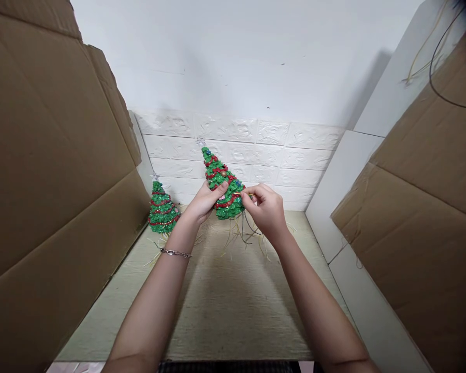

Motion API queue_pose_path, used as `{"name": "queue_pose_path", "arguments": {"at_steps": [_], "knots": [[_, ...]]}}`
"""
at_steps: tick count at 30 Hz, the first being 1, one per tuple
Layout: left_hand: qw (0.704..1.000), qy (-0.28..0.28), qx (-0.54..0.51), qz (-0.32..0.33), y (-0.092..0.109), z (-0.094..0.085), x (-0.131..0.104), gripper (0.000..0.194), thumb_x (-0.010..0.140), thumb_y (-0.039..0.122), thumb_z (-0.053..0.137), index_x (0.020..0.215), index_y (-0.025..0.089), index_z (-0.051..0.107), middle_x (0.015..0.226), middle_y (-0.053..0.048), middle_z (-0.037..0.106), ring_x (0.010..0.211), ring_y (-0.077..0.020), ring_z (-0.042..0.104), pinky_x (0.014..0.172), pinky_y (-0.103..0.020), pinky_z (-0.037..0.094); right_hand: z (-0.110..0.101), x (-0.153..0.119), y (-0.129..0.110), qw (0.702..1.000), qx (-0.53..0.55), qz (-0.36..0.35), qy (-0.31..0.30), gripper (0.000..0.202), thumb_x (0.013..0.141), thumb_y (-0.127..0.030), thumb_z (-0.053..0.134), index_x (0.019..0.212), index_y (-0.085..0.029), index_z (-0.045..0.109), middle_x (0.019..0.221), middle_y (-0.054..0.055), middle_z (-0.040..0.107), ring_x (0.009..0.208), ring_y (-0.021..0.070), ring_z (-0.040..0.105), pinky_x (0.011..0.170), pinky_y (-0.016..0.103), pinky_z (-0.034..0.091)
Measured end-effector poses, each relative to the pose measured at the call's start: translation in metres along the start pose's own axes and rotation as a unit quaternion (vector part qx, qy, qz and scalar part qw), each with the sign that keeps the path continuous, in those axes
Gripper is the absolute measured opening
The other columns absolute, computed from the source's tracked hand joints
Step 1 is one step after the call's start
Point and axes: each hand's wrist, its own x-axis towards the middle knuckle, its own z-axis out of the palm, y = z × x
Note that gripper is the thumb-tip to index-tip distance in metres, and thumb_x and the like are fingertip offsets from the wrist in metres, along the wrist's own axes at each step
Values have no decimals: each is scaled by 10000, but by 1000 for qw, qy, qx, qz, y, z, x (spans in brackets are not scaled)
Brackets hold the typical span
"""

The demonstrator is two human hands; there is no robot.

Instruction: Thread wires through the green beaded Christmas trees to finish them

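Observation:
A small green Christmas tree (230,208), with red glittery garlands and small blue, gold and red ornaments, is tilted to the left off the table. My left hand (207,201) is closed around its left side, thumb across the front. At the tree's right side, my right hand (264,204) pinches a thin yellow wire (237,194) whose tip points into the branches. A clear star (201,141) tops the tree. Loose yellow and black wires (243,235) hang below its base. The left hand's palm and most of its fingers are hidden.
A second decorated tree (163,210) stands at the left, partly behind my left forearm. Cardboard panels (54,171) rise on the left, with another cardboard panel (423,228) on the right. A white brick-patterned wall (310,158) closes off the back of the pale table (236,305).

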Motion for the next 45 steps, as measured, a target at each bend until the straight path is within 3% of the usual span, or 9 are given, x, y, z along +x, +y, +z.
{"name": "queue_pose_path", "arguments": {"at_steps": [12, 19, 25, 28, 32, 34, 37, 40, 45], "knots": [[999, -8, 50, 9, 5, 6, -4, 457, 549, 312, 795, 907, 155, 559, 852, -32, 624, 791, -151, 582, 788, -294, 436, 8, -6, 3, 989, -142, -7, -50, 184, 846, -249, 457, 764, -193, 612, 764, 27, 584, 667, 127, 518, 545, 237, 317], [997, -12, 75, 18, 5, 6, -3, 491, 528, 304, 806, 920, 157, 548, 859, -48, 629, 784, -160, 580, 763, -296, 443, 7, -9, -1, 959, -255, -52, -112, 277, 908, -315, 379, 820, -200, 615, 788, 33, 577, 604, 113, 503, 462, 251, 205], [996, -4, 87, 7, 3, 6, -3, 526, 480, 278, 826, 909, 143, 553, 863, -49, 623, 776, -165, 582, 770, -314, 451, 6, -8, -2, 948, -294, -41, -117, 333, 931, -340, 337, 812, -204, 617, 776, 33, 554, 517, 98, 431, 452, 267, 168], [997, 6, 79, 14, 4, 6, -2, 522, 462, 255, 833, 895, 141, 564, 847, -33, 619, 769, -150, 577, 779, -299, 447, 7, -8, 1, 956, -255, -48, -133, 313, 928, -304, 334, 889, -207, 629, 790, 41, 537, 567, 117, 454, 470, 251, 242], [998, 16, 48, 31, 8, 6, -2, 463, 491, 272, 821, 865, 160, 573, 819, -6, 618, 766, -135, 580, 794, -285, 444, 9, -6, 5, 973, -131, -85, -172, 377, 877, -132, 289, 1116, -174, 577, 815, 68, 524, 727, 164, 508, 626, 259, 404], [999, 13, 45, 27, 10, 6, -3, 455, 502, 285, 814, 872, 167, 577, 825, -8, 629, 776, -145, 589, 791, -296, 450, 9, -5, 6, 982, -75, -78, -157, 456, 858, -108, 270, 1246, -199, 489, 882, 78, 554, 793, 179, 523, 706, 287, 433], [997, 13, 67, 28, 10, 7, -4, 480, 477, 273, 823, 879, 171, 582, 842, -17, 636, 783, -160, 596, 782, -311, 460, 6, -6, 5, 992, -23, -31, -121, 560, 866, -148, 288, 1412, -262, 240, 968, 68, 595, 793, 185, 546, 732, 316, 446], [994, 18, 105, 30, 6, 9, -4, 519, 447, 241, 833, 892, 157, 578, 862, -36, 634, 797, -173, 594, 801, -329, 459, 5, -8, 3, 991, -37, 2, -125, 615, 875, -195, 316, 1451, -256, 110, 933, 70, 625, 718, 190, 558, 673, 315, 445], [993, 24, 101, 48, 1, 12, -1, 528, 457, 261, 831, 901, 141, 573, 890, -58, 629, 816, -184, 597, 804, -332, 463, 8, -8, 5, 991, -84, -8, -104, 580, 881, -246, 346, 1439, -239, 190, 938, 88, 628, 795, 221, 565, 716, 342, 447]]}}
